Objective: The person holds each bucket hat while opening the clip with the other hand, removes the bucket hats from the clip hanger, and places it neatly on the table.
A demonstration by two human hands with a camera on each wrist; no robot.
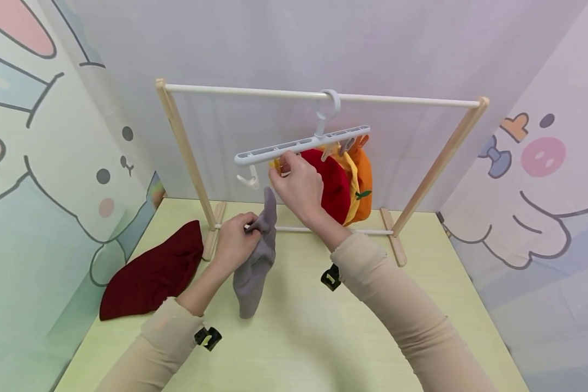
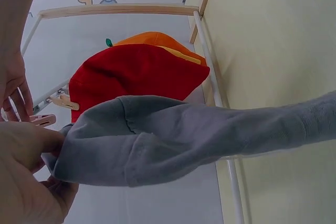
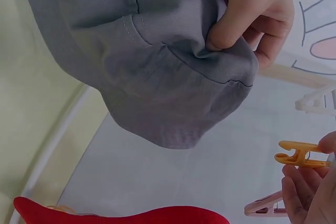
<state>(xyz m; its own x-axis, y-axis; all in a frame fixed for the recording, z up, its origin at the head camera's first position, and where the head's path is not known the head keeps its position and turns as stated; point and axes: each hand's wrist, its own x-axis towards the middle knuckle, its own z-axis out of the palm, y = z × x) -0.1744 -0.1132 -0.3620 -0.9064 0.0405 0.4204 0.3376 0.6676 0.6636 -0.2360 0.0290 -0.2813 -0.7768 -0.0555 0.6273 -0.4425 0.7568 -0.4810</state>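
Note:
My left hand (image 1: 235,239) pinches the edge of a grey bucket hat (image 1: 257,272), which hangs sideways below the pale hanger (image 1: 269,154). Up at the hanger, my right hand (image 1: 301,188) holds a yellow clothespin (image 3: 302,156) between thumb and fingers. The grey hat and that clothespin are apart in the right wrist view. To the left of it dangles a white clothespin (image 1: 250,177) with nothing in it. A red hat (image 1: 335,188) hangs just right of my right hand, with yellow and orange hats (image 1: 365,190) behind it.
The hanger hooks over the white rail (image 1: 235,91) of a wooden-legged rack. A dark red hat (image 1: 152,277) lies on the table (image 1: 294,348) at the left, beside the rack's foot. Printed curtains (image 1: 68,163) stand around the table. A pink clothespin (image 3: 262,205) is near the red hat.

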